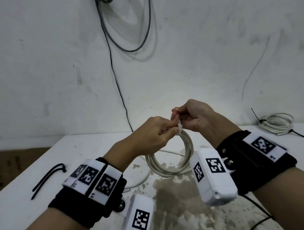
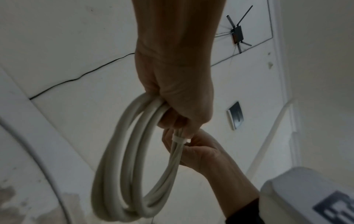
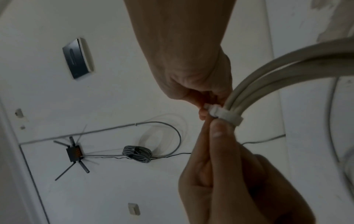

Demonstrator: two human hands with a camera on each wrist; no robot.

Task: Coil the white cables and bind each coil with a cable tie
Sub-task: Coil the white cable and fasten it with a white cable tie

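Observation:
I hold a white cable coil upright above the white table. My left hand grips the coil's top, its fingers curled round the strands. A white cable tie wraps the bundle just beside that grip. My right hand pinches the tie's head end between thumb and fingers. In the right wrist view my left thumb presses against the tie. The coil's lower loops hang free below both hands.
A second white coil, bound with a black tie, lies at the table's far right. Two black cable ties lie at the left. A loose white cable lies under the hands. Grey and black wires hang on the wall behind.

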